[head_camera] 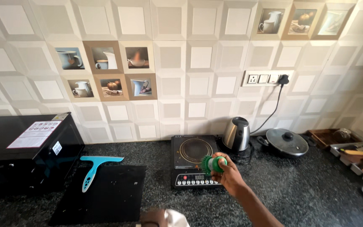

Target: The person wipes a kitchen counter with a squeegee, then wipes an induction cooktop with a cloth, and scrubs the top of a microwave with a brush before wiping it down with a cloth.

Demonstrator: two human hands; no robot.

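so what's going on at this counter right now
A person stands at a dark speckled stone counter. Their right hand holds a round green scrubber over the front edge of a black induction cooktop. The left hand, at the bottom edge, grips a white cloth. A steel electric kettle and a lidded grey pan sit behind; a turquoise squeegee lies to the left.

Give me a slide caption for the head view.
Right hand holds a green scrubber over the induction cooktop beside a steel kettle.
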